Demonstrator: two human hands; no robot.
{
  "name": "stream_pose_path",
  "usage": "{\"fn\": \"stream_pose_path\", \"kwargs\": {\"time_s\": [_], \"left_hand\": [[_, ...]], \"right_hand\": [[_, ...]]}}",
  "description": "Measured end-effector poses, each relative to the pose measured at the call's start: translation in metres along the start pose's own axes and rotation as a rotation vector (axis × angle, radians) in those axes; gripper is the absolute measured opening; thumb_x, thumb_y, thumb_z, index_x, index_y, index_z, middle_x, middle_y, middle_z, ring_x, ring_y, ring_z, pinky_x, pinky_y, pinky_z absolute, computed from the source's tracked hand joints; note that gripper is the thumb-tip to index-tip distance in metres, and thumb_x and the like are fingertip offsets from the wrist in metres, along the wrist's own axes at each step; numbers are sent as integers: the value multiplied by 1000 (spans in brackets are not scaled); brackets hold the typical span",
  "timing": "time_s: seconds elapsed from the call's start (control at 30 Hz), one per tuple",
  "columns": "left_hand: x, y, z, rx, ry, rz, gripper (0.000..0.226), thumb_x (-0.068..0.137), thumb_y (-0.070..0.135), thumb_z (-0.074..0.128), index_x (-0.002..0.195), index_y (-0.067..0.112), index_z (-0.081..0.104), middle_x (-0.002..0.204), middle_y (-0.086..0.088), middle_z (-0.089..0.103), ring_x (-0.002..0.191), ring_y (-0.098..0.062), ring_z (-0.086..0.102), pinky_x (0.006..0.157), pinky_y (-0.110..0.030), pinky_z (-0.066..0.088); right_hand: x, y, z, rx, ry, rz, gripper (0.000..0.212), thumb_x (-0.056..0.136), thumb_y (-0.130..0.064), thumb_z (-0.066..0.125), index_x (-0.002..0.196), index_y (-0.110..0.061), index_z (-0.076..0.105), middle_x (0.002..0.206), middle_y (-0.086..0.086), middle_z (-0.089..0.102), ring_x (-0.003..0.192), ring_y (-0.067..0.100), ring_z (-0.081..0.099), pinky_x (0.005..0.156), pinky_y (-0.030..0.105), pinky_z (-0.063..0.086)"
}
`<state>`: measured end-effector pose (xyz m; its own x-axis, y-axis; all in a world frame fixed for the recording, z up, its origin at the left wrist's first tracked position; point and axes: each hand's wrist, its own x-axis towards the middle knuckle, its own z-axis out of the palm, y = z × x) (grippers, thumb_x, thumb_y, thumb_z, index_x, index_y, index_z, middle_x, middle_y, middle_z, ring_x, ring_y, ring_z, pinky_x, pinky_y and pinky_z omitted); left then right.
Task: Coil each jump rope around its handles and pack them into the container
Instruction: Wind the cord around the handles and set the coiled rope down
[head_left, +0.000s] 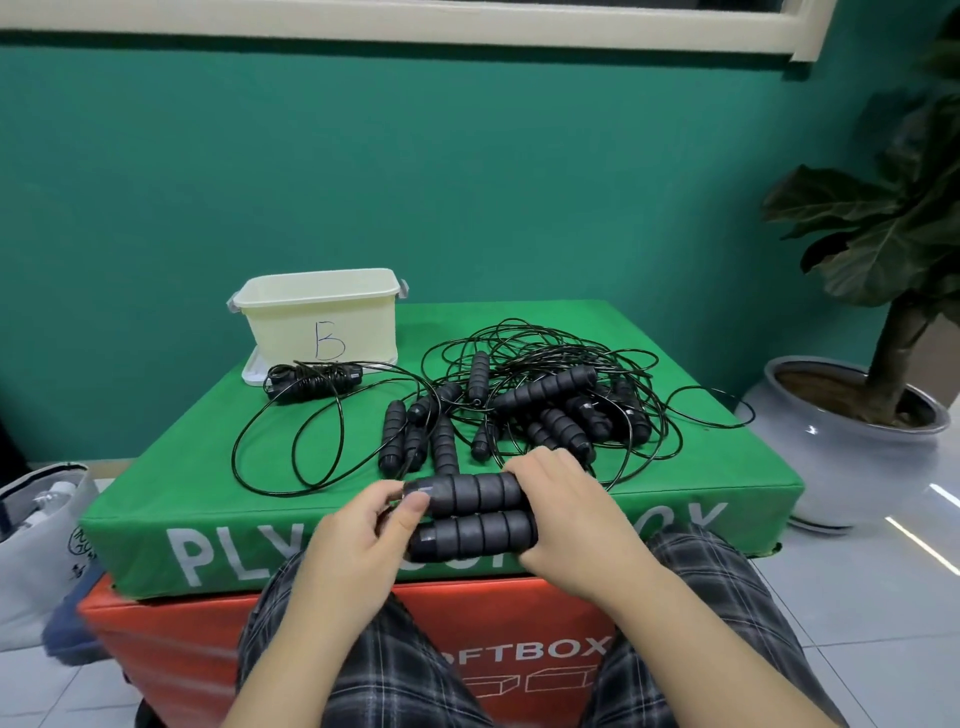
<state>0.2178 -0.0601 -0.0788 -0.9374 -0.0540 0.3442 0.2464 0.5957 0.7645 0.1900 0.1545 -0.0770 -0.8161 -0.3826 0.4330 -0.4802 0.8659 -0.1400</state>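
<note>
Two black ribbed jump rope handles (475, 512) lie side by side at the near edge of the green box. My right hand (563, 514) grips their right ends, fingers curled over the top. My left hand (358, 535) pinches their left ends with thumb and fingers. A thin black cord (291, 441) loops out to the left over the green top. One coiled rope (311, 384) lies in front of the cream container (322, 312) marked "B" at the back left. A tangled pile of several more ropes and handles (545, 405) fills the middle and right.
The green plyo box (208, 551) sits on an orange soft box (171, 644). A potted plant in a grey pot (841, 431) stands on the floor at right. A white bag (36, 525) lies at the left. A lid lies under the container.
</note>
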Motion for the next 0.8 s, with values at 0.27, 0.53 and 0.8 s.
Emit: {"fn": "stream_pose_path", "kwargs": {"time_s": [0.27, 0.53, 0.8], "left_hand": [[4, -10, 1, 94, -41, 113, 44, 85, 56, 39, 55, 23, 37, 45, 5, 37, 47, -12, 41, 48, -30, 29], [1, 2, 3, -3, -23, 176, 32, 95, 52, 28, 79, 42, 54, 54, 9, 52, 52, -8, 49, 47, -20, 32], [-4, 14, 10, -82, -116, 144, 42, 99, 26, 40, 131, 51, 32, 104, 9, 65, 96, 3, 58, 71, -11, 42]], "right_hand": [[-1, 26, -4, -15, 119, 30, 51, 59, -11, 58, 107, -22, 49, 101, -4, 49, 91, 23, 41, 69, 40, 44], [-12, 21, -5, 703, 94, 446, 28, 75, -18, 73, 94, -29, 56, 91, -10, 66, 84, 4, 61, 73, 26, 50], [-9, -19, 2, 1389, -47, 782, 13, 87, -12, 68, 91, -9, 56, 77, 4, 50, 68, 13, 52, 62, 35, 58]]}}
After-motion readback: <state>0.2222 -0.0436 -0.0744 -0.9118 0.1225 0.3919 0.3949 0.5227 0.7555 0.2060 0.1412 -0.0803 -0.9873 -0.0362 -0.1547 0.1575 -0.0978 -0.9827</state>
